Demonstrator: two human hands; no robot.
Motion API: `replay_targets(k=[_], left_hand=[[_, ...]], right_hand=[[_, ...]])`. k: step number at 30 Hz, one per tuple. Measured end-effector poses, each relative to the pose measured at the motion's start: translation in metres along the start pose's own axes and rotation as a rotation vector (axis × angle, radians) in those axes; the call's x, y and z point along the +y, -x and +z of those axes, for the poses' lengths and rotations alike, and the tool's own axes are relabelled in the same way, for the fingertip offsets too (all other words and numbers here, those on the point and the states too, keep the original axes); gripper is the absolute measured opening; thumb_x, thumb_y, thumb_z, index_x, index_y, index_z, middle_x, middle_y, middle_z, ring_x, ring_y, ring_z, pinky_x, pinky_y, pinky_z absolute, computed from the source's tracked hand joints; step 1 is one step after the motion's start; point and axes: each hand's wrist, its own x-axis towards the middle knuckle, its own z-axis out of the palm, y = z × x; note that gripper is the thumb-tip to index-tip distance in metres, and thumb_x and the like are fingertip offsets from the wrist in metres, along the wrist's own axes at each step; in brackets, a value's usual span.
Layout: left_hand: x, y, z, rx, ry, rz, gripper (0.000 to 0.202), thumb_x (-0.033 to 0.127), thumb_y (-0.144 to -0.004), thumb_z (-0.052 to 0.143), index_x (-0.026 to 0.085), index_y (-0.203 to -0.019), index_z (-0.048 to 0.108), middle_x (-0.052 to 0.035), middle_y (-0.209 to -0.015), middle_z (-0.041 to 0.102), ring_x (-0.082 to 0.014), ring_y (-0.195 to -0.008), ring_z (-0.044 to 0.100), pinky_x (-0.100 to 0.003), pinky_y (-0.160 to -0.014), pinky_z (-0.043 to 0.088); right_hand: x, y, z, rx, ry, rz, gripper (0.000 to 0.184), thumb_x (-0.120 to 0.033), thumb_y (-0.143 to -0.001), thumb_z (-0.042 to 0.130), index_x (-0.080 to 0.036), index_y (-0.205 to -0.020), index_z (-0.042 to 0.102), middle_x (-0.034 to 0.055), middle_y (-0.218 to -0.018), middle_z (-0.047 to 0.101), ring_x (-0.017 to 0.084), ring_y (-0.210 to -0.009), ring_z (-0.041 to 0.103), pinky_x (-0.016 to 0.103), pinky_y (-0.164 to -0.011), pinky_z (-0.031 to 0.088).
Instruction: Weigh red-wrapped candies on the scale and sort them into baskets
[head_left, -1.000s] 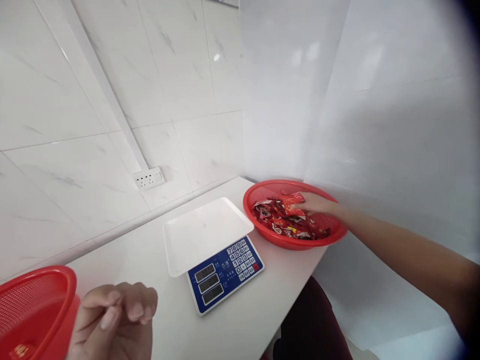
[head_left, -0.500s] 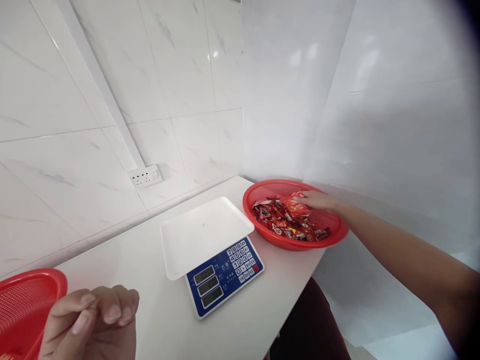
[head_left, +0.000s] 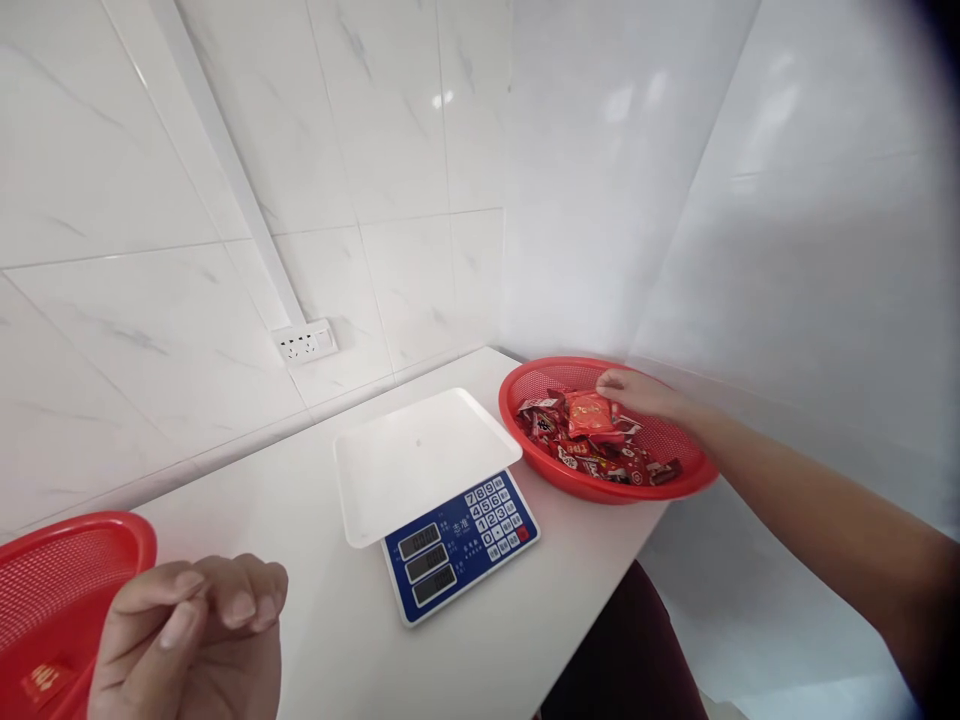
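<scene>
My left hand [head_left: 199, 635] is raised at the lower left. Its fingers curl toward the thumb, and nothing shows in them. Beside it stands a red plastic basket [head_left: 124, 530], cut off by the view, with a red packet [head_left: 46, 682] inside. My right hand [head_left: 637, 390] reaches into another red basket [head_left: 600, 490] at the right. Its fingertips are pinched at the upper right corner of a red snack packet [head_left: 590, 413]; the exact contact is hard to see. Several small red and dark packets [head_left: 581, 455] lie beneath.
A digital scale [head_left: 472, 545] with a white pan [head_left: 420, 460] stands between the baskets on the white table [head_left: 337, 640]. Its displays appear to read zeros. A wall socket [head_left: 306, 342] sits above the table's back edge. Walls close in behind and to the right.
My right fingers have drawn together at the packet's corner, and the packet now shows more of its front. My left hand keeps its curled pose. The view has shifted slightly left.
</scene>
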Motion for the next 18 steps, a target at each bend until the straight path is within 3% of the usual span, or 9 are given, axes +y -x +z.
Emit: replay_targets(k=[5, 9, 13, 16, 18], left_hand=[[0.002, 0.0, 0.001, -0.071, 0.011, 0.061, 0.01, 0.026, -0.075, 0.07, 0.027, -0.081, 0.062, 0.0068, -0.057, 0.053, -0.0105, -0.052, 0.045, -0.023, -0.052, 0.046], [0.005, 0.003, 0.007, -0.064, 0.001, 0.111, 0.01, 0.026, -0.073, 0.071, 0.025, -0.08, 0.064, 0.006, -0.056, 0.054, -0.0101, -0.049, 0.045, -0.023, -0.049, 0.045], [0.009, 0.006, 0.016, -0.045, -0.006, 0.134, 0.01, 0.027, -0.071, 0.073, 0.023, -0.076, 0.065, 0.0047, -0.055, 0.055, -0.0095, -0.049, 0.045, -0.021, -0.048, 0.045], [0.01, 0.007, 0.019, -0.076, -0.014, 0.135, 0.009, 0.028, -0.072, 0.073, 0.024, -0.076, 0.065, 0.0045, -0.054, 0.055, -0.0094, -0.049, 0.045, -0.021, -0.049, 0.045], [0.011, 0.007, 0.018, -0.08, -0.021, 0.133, 0.009, 0.028, -0.072, 0.072, 0.024, -0.076, 0.065, 0.0045, -0.054, 0.056, -0.0096, -0.049, 0.046, -0.022, -0.049, 0.046]], right_hand=[[-0.009, -0.003, -0.002, 0.12, 0.038, 0.036, 0.009, -0.028, -0.077, 0.053, -0.022, -0.071, 0.056, 0.0043, -0.079, 0.068, 0.022, -0.078, 0.06, 0.033, -0.074, 0.045], [-0.041, -0.001, 0.006, 0.13, -0.099, 0.023, 0.013, -0.032, -0.083, 0.049, -0.022, -0.085, 0.057, 0.0044, -0.084, 0.068, 0.019, -0.074, 0.063, 0.032, -0.07, 0.049], [-0.093, 0.007, 0.037, -0.031, -0.528, 0.035, 0.01, -0.032, -0.082, 0.056, -0.022, -0.085, 0.056, 0.0037, -0.084, 0.067, 0.015, -0.064, 0.063, 0.03, -0.062, 0.054], [-0.134, 0.015, 0.061, -0.216, -0.756, 0.027, 0.006, -0.023, -0.082, 0.057, -0.022, -0.088, 0.057, 0.005, -0.091, 0.068, 0.016, -0.077, 0.066, 0.031, -0.076, 0.057], [-0.152, 0.016, 0.069, -0.326, -0.837, 0.024, 0.019, -0.021, -0.083, 0.057, -0.022, -0.102, 0.057, 0.0075, -0.104, 0.067, 0.017, -0.089, 0.067, 0.032, -0.084, 0.056]])
